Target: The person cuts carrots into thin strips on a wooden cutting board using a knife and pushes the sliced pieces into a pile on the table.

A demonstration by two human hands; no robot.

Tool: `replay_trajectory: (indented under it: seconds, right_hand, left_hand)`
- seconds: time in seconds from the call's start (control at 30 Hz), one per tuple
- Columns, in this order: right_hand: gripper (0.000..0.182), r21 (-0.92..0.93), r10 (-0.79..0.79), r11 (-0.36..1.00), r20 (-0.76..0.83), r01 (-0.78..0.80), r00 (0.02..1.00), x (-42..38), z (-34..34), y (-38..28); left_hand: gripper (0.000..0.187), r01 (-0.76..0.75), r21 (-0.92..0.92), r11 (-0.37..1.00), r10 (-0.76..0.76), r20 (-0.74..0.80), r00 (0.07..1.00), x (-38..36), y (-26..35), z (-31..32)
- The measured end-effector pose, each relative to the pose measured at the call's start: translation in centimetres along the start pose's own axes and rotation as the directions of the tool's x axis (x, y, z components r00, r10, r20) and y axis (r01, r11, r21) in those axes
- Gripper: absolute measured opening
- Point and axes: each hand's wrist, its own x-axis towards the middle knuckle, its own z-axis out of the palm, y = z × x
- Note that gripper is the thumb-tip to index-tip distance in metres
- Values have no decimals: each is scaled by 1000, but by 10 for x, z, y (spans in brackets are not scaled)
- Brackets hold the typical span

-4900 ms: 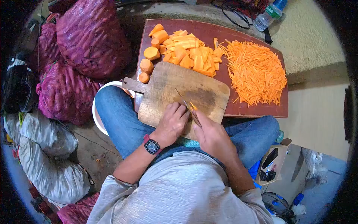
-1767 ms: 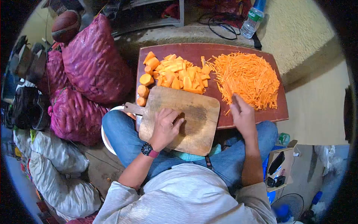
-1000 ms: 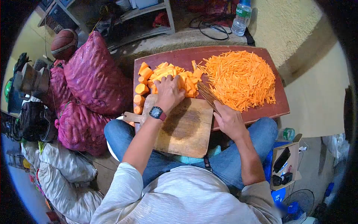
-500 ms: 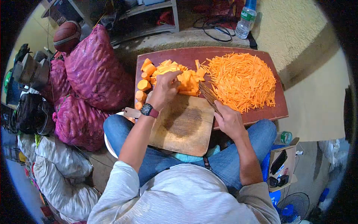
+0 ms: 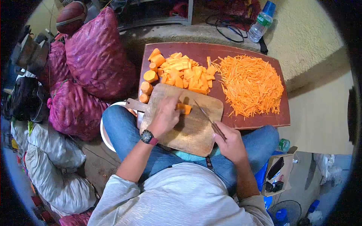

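Observation:
My left hand (image 5: 166, 116), with a watch on the wrist, holds an orange carrot piece (image 5: 184, 109) on the wooden cutting board (image 5: 188, 133). In my right hand (image 5: 230, 143) is a knife (image 5: 206, 117), its fingers wrapped round the brown handle and its blade pointing up and left over the board. The board lies across my lap and the near edge of the red table (image 5: 241, 121). Just beyond the board is a pile of carrot slices (image 5: 183, 71). Thick carrot chunks (image 5: 150, 77) sit left of the slices, and a big heap of carrot strips (image 5: 250, 84) lies to the right.
Pink mesh sacks (image 5: 96, 56) stand at the left under a basketball (image 5: 71, 17). White sacks (image 5: 56, 158) lie nearer. A water bottle (image 5: 260, 26) and black cables are behind the table. At the lower right are a box (image 5: 281, 169) and a fan (image 5: 286, 213).
My left hand has come back from the slices to the board with a carrot piece. The knife has turned and its blade is now over the board. The view has shifted slightly.

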Motion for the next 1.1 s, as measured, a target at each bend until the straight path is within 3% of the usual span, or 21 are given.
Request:
replay_trajectory:
  seconds: [0.1,0.17,0.2,0.27,0.3,0.33,0.4,0.47,0.53,0.67,0.8,0.93,1.0,1.1]
  right_hand:
    - [43,1,-8,1000,14,8,1000,9,5,-2]
    - [43,-64,-18,998,33,20,999,18,6,-5]
    - [43,-66,-19,998,40,22,999,21,5,-7]
    - [42,-28,79,997,114,-76,990,25,2,-11]
    - [42,-32,81,996,119,-78,990,25,2,-8]
    - [41,12,70,997,87,-71,994,23,2,-2]
    - [39,54,64,996,52,-67,997,20,1,2]
    - [38,154,81,984,50,-88,995,16,0,2]
    - [36,113,137,982,126,-152,983,13,-9,-4]
    - [36,-4,248,966,267,-257,931,1,-23,-33]
    - [36,11,318,942,299,-337,900,-13,-25,-42]
    - [40,80,239,963,196,-258,951,-18,-6,-41]
    - [42,97,224,966,146,-240,963,-17,7,-38]
    - [48,-96,91,993,186,-74,978,-16,20,-32]
  left_hand:
    - [55,114,-2,993,-114,48,992,1,0,-6]
    - [59,64,-173,983,-58,41,997,0,-4,5]
    - [59,70,-175,982,-64,37,997,-3,-3,10]
    - [60,32,-294,955,-19,48,999,-10,2,23]
    - [63,-64,-265,962,60,-25,998,-9,7,20]
    - [63,-60,-270,961,55,-25,998,-10,12,16]
    - [60,-77,69,995,85,-109,990,-11,17,5]
    - [56,-48,66,997,53,-75,996,-18,17,6]
    - [53,-18,70,997,21,-45,999,-24,15,7]
    - [42,-82,30,996,83,-29,996,-32,7,13]
    - [39,-177,-55,983,178,8,984,-42,6,7]
    - [40,-214,31,976,211,89,973,-49,22,4]
    - [41,-226,181,957,201,146,969,-48,28,6]
    - [34,-261,215,941,223,186,957,-47,28,5]
